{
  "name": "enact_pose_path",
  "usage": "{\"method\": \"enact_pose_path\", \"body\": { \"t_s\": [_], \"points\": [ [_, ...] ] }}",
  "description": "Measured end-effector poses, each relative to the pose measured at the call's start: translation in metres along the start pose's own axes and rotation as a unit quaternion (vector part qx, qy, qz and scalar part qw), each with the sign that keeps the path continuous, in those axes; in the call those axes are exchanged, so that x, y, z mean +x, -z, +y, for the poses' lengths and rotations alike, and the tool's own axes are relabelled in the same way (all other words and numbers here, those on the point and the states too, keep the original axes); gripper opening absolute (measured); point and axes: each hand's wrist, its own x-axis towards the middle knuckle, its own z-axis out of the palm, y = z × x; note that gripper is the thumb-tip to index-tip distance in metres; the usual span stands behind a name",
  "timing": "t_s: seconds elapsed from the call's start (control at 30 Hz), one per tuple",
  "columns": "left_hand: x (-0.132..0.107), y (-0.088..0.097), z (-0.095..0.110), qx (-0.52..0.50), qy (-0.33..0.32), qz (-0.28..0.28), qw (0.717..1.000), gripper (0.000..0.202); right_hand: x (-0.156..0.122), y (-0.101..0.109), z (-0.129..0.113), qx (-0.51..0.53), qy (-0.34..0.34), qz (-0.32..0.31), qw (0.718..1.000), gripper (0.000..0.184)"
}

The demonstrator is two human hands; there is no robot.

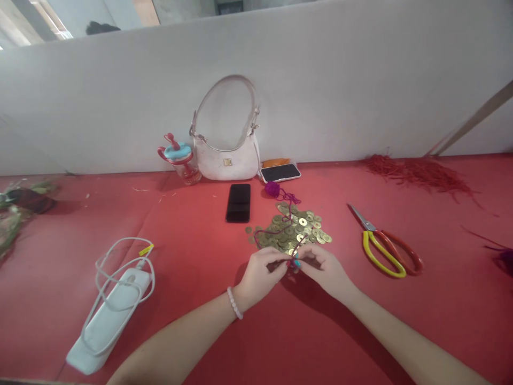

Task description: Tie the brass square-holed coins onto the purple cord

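Note:
My left hand (262,272), with a pale bead bracelet (234,302) at the wrist, pinches a dark purple cord (266,233) between thumb and forefinger. Against its fingertips, my right hand (326,270) is closed in a pinch on the same cord. Whatever sits between the fingertips is small and partly hidden; a coin there cannot be made out clearly. Just beyond both hands lies a heap of brass coins with square holes (280,230). The cord runs over this heap to a purple yarn ball (272,189) behind it.
Scissors (374,230) with yellow and red handles lie right. Behind the coins are a black phone (238,203), a white-edged phone (280,172), a white handbag (228,160) and a cup (186,168). Red strands (425,174) lie far right; a white power strip (110,321) with coiled cable lies left.

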Motion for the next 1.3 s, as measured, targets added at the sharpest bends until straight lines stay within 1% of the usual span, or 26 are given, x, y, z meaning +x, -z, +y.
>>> {"method": "enact_pose_path", "body": {
  "t_s": [0.17, 0.33, 0.6, 0.7, 0.87, 1.13, 1.2, 1.3],
  "points": [
    [0.0, -0.001, 0.001, -0.003, 0.018, 0.005, 1.0, 0.021, -0.001, 0.001, 0.004, -0.027, 0.003, 0.01, 1.0, 0.008],
    [0.0, -0.001, 0.003, -0.016, 0.047, 0.014, 0.999, 0.018, 0.0, 0.003, -0.002, -0.019, -0.002, 0.014, 1.0, 0.009],
    [0.0, -0.001, 0.001, 0.001, 0.041, 0.014, 0.999, 0.015, 0.002, 0.001, 0.0, 0.035, -0.019, -0.015, 0.999, 0.019],
    [0.0, -0.001, 0.001, 0.001, 0.037, 0.01, 0.999, 0.015, 0.002, 0.001, 0.0, 0.037, -0.025, -0.025, 0.999, 0.017],
    [0.001, -0.001, 0.001, 0.009, 0.039, 0.01, 0.999, 0.015, 0.002, 0.004, -0.001, -0.013, 0.003, -0.004, 1.0, 0.009],
    [0.0, 0.0, 0.004, 0.009, 0.048, 0.011, 0.999, 0.015, 0.003, 0.006, -0.005, -0.058, 0.02, 0.004, 0.998, 0.008],
    [0.001, 0.0, 0.004, 0.008, 0.055, 0.021, 0.998, 0.014, 0.003, 0.007, -0.004, -0.093, 0.047, 0.002, 0.995, 0.008],
    [0.002, 0.001, 0.003, -0.022, 0.077, 0.039, 0.996, 0.013, 0.002, 0.012, -0.003, -0.169, 0.099, -0.011, 0.981, 0.008]
  ]
}}
